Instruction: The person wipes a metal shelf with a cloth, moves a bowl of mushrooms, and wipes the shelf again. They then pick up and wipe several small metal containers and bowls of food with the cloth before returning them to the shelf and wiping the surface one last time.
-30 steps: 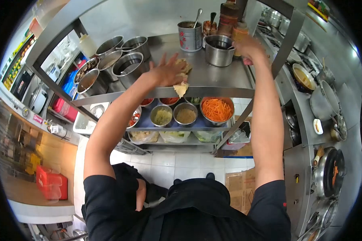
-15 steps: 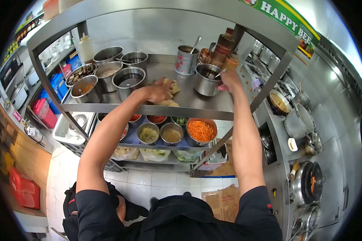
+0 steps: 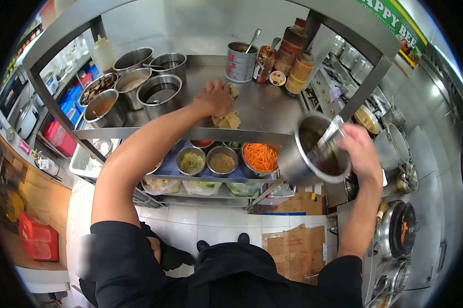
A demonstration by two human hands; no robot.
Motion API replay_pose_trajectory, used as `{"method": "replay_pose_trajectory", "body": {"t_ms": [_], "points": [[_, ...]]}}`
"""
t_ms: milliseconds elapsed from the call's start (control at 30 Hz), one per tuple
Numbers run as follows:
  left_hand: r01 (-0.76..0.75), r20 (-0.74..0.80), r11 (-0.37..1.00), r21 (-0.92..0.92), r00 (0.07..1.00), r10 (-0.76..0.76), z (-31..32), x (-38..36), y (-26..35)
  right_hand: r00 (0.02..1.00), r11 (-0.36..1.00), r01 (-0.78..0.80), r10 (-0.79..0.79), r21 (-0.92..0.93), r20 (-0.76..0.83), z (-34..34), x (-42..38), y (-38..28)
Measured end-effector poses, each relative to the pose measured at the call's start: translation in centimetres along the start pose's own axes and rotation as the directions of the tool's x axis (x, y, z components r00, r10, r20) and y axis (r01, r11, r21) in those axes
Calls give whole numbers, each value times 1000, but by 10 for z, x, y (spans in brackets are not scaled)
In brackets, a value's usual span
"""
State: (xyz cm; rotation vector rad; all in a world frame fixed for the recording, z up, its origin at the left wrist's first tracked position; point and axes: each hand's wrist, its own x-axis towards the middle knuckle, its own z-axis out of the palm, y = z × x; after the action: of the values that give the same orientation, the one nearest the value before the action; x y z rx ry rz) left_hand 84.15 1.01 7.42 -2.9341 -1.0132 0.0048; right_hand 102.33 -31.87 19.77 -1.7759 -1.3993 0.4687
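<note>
My left hand [image 3: 216,97] presses down with its fingers curled on a crumpled yellowish cloth [image 3: 226,121] on the steel shelf [image 3: 260,110]. Held out past the shelf's front right, a deep steel pot [image 3: 290,161] tilts toward me, with dark liquid inside. My right hand [image 3: 364,149] grips it at the far rim, together with the handle of a metal utensil [image 3: 330,132] standing in it; the utensil's lower end is hidden. Left of the cloth, a steel pot of dark liquid [image 3: 160,97] is nearest to my left hand.
At the back of the shelf stand an open can with a spoon [image 3: 241,64], a jar [image 3: 264,64] and sauce bottles [image 3: 299,74]. Below are bowls, one with shredded carrot [image 3: 261,156]. A shelf post [image 3: 362,84] rises on the right. Flattened cardboard [image 3: 295,251] lies on the floor.
My right hand has lifted the steel pot off the shelf and brought it right and toward me. My left hand has slid the cloth slightly right.
</note>
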Motion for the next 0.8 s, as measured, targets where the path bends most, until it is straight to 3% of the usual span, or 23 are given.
{"method": "replay_pose_trajectory", "body": {"t_ms": [67,200,267,300,367,500,567,600,667,700,767,800], "points": [[112,-144,985,-132,981,-131,-12,-2,26,989,989,-143,143,-26,20,-18,-36,16],[83,-113,977,-198,988,-107,6,49,48,960,964,-266,263,-14,-94,-32,-96,53],[-59,-153,994,95,985,74,14,76,58,940,942,-319,300,-108,-160,-39,-117,77],[-72,-144,991,111,986,88,13,82,68,936,941,-327,309,-88,-168,-39,-124,83],[54,-261,976,-210,959,-109,6,88,94,899,914,-398,373,-76,-230,-41,-136,92],[60,-194,961,-272,974,-115,-16,74,141,865,893,-448,422,-37,-270,-38,-151,123],[-82,-115,976,-200,992,60,-21,66,159,893,918,-391,359,-70,-272,-36,-156,149],[-86,-116,978,-192,991,65,-16,74,152,891,919,-390,360,-62,-277,-33,-157,154],[-392,-164,913,-115,914,372,-11,80,134,909,930,-355,319,-97,-269,-31,-157,159],[-393,-163,912,-114,913,373,-13,80,132,900,923,-374,340,-85,-273,-29,-158,160],[-166,-101,982,-89,982,157,-22,77,132,903,928,-366,334,-76,-272,-26,-163,166],[-169,-103,982,-87,982,160,-29,74,135,905,932,-356,327,-63,-272,-24,-165,168]]}}
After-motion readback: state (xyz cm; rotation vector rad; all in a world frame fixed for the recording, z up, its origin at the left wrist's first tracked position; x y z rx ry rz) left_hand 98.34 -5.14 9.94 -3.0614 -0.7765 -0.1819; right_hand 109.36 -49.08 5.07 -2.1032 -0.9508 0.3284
